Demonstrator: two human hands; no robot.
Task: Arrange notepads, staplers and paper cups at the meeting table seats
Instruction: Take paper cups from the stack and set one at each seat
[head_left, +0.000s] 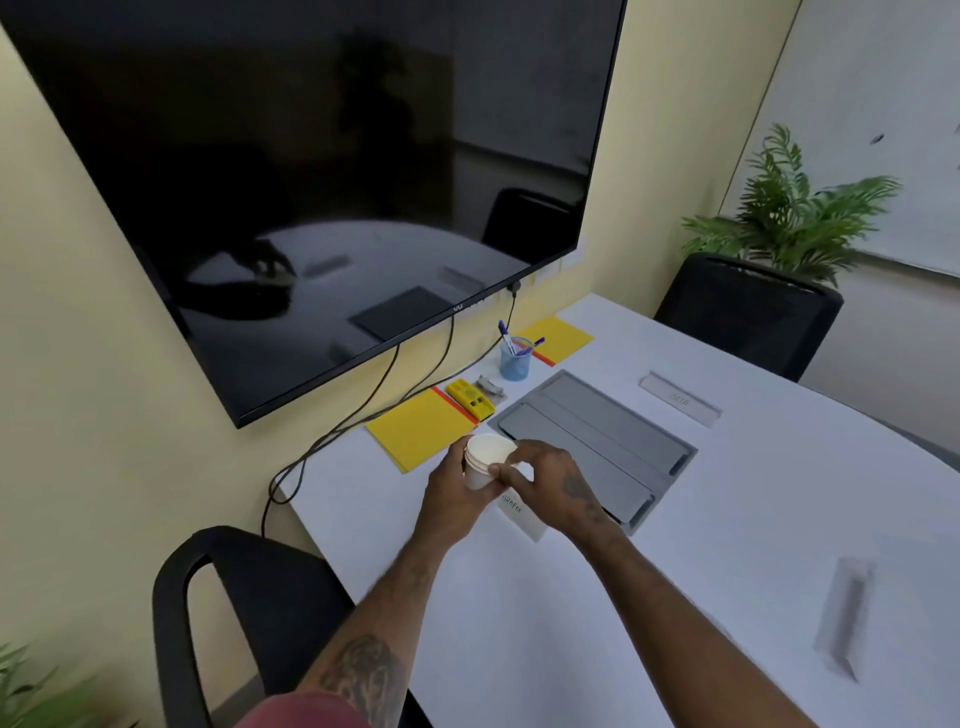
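Observation:
A short stack of white paper cups (485, 457) is held above the white table (727, 519). My left hand (449, 491) wraps around the stack's side. My right hand (540, 475) pinches the rim from the right. One yellow notepad (415, 428) with a red edge lies just beyond the cups near the wall. Another yellow notepad (558, 338) lies further right. A yellow stapler (470, 399) and a small grey stapler (489, 387) rest between the notepads.
A blue pen cup (514, 359) stands by the far notepad. A grey cable hatch (597, 447) sits mid-table. Name cards (680, 399) (522, 512) (844, 613) stand at seats. Black chairs (249, 618) (748, 314), a wall screen (322, 171), hanging cables and a plant (795, 208) surround the table.

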